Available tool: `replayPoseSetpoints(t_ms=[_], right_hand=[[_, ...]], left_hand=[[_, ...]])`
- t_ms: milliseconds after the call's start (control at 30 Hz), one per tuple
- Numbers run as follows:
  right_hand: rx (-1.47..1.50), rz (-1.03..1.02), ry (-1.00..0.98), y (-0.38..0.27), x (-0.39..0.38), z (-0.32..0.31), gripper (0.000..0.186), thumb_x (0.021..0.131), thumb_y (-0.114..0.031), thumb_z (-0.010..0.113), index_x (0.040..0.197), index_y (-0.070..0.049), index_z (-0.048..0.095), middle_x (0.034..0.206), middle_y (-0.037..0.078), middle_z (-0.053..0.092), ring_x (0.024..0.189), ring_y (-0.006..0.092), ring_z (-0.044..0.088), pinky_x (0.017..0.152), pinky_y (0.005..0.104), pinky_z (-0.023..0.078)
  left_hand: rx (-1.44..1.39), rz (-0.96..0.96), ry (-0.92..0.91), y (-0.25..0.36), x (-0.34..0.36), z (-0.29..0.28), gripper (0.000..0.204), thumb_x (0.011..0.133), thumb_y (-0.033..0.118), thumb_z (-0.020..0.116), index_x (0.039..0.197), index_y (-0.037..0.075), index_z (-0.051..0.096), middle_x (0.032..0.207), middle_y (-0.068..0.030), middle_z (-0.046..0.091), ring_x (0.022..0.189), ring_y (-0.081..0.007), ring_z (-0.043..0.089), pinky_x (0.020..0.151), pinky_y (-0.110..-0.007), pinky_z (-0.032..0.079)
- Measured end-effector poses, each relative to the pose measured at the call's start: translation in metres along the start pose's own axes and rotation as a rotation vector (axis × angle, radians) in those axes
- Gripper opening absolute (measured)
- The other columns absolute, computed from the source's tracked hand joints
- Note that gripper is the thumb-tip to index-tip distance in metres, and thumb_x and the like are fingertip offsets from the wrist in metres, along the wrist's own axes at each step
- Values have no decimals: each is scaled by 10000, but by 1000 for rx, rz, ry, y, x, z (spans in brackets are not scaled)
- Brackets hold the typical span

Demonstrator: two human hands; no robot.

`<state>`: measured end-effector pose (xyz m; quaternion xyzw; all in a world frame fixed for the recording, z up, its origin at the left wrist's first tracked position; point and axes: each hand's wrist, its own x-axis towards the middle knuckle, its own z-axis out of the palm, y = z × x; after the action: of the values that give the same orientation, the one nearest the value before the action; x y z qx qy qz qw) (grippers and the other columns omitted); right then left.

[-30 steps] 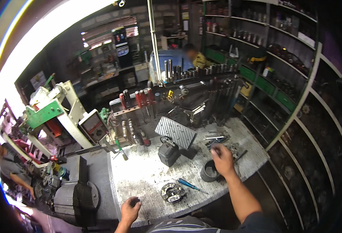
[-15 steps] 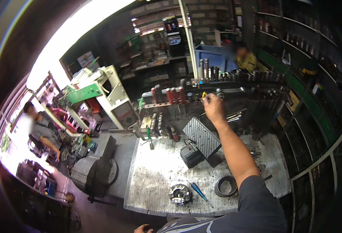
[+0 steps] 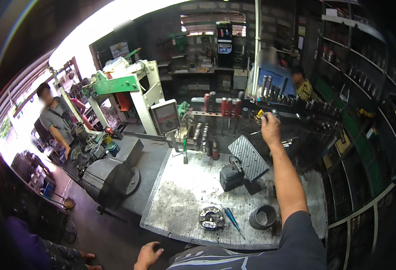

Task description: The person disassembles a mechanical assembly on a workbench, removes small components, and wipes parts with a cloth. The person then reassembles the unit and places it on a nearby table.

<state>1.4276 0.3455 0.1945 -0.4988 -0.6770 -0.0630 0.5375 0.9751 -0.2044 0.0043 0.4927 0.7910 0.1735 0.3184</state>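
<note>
My right hand (image 3: 271, 129) reaches over the bench to the tool rack, its fingers closed at a yellow-handled tool (image 3: 260, 115); the grip is partly hidden. Low in the view, my left hand (image 3: 149, 255) hangs off the bench's front edge, fingers loosely bent and apart, holding nothing. On the worn metal bench top (image 3: 175, 198) lie a round metal part with cutouts (image 3: 211, 218) and a blue-handled screwdriver (image 3: 235, 222). A dark metal ring (image 3: 264, 217) stands under my right forearm. Farther back, a ribbed metal plate (image 3: 249, 158) leans by a dark block-shaped lamp or device (image 3: 231, 176).
Red-handled tools (image 3: 231, 107) and upright sockets (image 3: 274, 92) line the rack. A green-handled brush (image 3: 185, 152) lies at the bench's back left. Left stand a large dark vise-like machine (image 3: 110, 177) and a person in grey (image 3: 56, 121). Another person (image 3: 303, 85) is behind the rack. Shelves (image 3: 355, 135) fill the right.
The view has turned left, so the scene sits farther right. My left hand has come further into view. My right hand stays at the yellow-handled tool on the rack.
</note>
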Motion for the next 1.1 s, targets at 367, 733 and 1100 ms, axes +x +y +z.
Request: replayPoseSetpoints(t_ms=[367,733,1100], right_hand=[[20,43,146,13,-8,15,190,946,-101,724,1093,5,780,987,199,793,886,326,768,835,425,602],[316,176,40,91,10,32,76,1015,-43,616,988,-2,674,938,36,652,798,129,625,793,302,541],[110,347,-71,77,35,22,108,956,-41,726,1037,23,694,881,53,677,717,162,598,709,357,515]], left_hand=[[-15,59,15,-57,13,-13,480,946,352,783,1322,55,751,1311,-208,760,1243,-407,701,1102,-480,546],[-26,60,-81,-94,46,-38,490,1001,364,724,1412,99,701,1418,-186,715,1358,-382,643,1158,-492,510],[-59,35,-60,-139,58,-49,490,992,356,743,1396,81,714,1411,-194,720,1352,-385,649,1164,-487,507]])
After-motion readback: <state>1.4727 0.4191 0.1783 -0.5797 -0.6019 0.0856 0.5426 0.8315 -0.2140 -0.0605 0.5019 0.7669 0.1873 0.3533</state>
